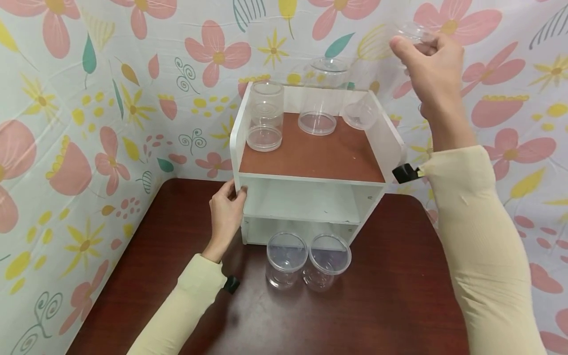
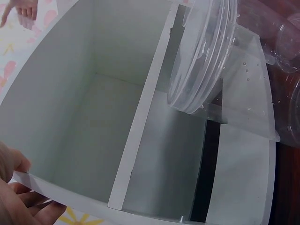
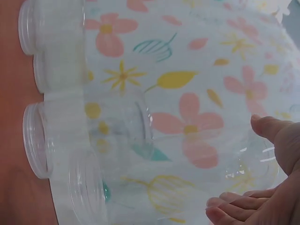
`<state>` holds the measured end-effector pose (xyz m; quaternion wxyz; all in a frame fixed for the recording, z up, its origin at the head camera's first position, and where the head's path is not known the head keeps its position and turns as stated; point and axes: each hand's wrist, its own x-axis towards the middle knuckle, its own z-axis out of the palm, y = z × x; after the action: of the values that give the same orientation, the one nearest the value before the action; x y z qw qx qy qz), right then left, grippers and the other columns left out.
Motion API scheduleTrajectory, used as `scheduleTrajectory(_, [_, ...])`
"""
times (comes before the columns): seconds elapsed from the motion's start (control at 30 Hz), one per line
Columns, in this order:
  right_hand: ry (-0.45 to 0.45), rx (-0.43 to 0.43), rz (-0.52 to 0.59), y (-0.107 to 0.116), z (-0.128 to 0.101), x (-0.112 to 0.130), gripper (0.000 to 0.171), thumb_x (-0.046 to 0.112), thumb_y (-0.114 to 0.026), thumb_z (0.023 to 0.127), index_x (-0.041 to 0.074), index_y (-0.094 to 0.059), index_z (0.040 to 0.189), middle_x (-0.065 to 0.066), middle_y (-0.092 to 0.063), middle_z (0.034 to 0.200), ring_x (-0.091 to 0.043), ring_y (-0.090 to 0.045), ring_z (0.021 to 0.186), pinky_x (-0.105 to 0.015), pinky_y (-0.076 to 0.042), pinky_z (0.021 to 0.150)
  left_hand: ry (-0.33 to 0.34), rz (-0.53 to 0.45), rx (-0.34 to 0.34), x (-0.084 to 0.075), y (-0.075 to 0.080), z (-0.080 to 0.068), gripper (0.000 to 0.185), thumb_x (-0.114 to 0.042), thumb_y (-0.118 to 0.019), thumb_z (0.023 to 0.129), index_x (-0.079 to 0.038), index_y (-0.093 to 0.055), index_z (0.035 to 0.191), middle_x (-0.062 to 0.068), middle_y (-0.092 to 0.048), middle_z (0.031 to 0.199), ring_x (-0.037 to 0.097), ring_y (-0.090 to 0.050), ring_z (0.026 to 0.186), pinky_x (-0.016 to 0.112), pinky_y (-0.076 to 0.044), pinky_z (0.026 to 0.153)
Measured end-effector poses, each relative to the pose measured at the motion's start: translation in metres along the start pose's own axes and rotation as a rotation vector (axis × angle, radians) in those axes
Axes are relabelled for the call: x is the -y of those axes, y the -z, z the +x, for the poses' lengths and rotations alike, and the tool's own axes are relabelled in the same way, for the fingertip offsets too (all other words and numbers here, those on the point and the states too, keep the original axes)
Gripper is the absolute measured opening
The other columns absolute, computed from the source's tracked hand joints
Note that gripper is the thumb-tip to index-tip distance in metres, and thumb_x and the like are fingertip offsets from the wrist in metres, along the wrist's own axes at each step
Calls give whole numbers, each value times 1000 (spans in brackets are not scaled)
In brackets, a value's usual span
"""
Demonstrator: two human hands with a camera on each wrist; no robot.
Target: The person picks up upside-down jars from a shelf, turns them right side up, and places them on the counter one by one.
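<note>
Six clear jars: three on the shelf unit (image 1: 310, 158), two on the table (image 1: 390, 296), one held aloft

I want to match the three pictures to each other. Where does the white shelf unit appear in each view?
Head: the white shelf unit stands centre, on the dark table; the left hand holds its left edge.
Left wrist: its white inside fills the frame.
Right wrist: its brown top shows along the left edge.
Shared landmark: clear jars.

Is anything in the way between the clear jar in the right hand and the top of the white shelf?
Nothing visible blocks it. The right hand holds the clear jar above the shelf top, whose front is bare; three jars stand along the back.
</note>
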<state>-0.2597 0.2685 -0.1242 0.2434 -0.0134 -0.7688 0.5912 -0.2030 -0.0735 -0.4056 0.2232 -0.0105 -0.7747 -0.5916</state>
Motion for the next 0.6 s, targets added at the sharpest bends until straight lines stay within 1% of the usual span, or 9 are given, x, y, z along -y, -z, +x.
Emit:
scheduleTrajectory(0.1, [25,-3,54,5,-11,0,37,28,-86,86,11,-64,112,2,-71,99,-12,-59,90,-22,-44,80,-7,2,-6,1,0,0,31,-18,-67,101,-6,-72,129,7,-77,110,18,-70,87,29,-47,67])
scheduleTrajectory(0.33, [56,4,207,14,-37,2,45,19,-86,85,8,-69,125,-4,-75,108,-16,-63,90,-23,-46,84,-6,0,-7,1,0,0,30,-18,-67,100,-6,-73,128,8,-77,109,18,-72,90,26,-48,70])
scheduleTrajectory(0.5, [100,-6,318,22,-52,0,38,12,-85,85,4,-71,119,-9,-75,108,-19,-67,92,-24,-52,84,-4,1,-9,1,0,0,29,-18,-68,100,-9,-73,128,8,-77,109,17,-72,91,25,-49,70])
scheduleTrajectory(0.6, [129,-4,379,28,-61,-2,30,7,-84,85,-1,-71,111,-11,-75,104,-22,-70,92,-26,-56,82,-4,-3,-8,2,0,1,29,-18,-68,100,-9,-73,127,8,-77,109,17,-72,90,26,-49,70])
